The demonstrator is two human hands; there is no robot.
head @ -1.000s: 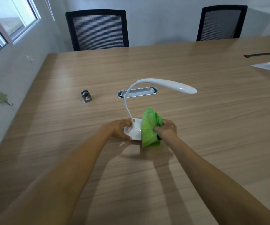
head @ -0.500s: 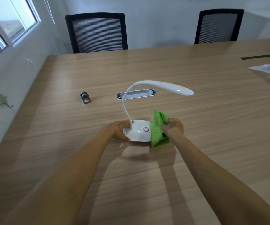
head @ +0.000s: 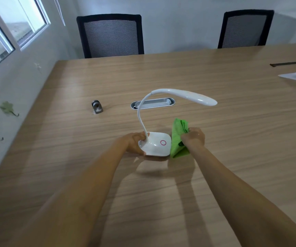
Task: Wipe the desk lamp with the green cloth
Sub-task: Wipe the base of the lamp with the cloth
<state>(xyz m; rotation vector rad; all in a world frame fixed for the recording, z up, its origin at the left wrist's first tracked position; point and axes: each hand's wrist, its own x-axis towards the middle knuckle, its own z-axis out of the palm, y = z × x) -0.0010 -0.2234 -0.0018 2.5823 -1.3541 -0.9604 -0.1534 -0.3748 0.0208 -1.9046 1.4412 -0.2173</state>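
Two hands work at the middle of the wooden table (head: 232, 122). The left hand (head: 134, 142) grips the left side of the white desk lamp (head: 155, 144) base. The right hand (head: 193, 138) squeezes the green cloth (head: 177, 138), which touches the base's right side. Behind sit a small metal thing (head: 96, 106) and two black chairs (head: 110, 35).

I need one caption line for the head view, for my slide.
Left hand steadies the white desk lamp base while right hand holds the green cloth beside it.
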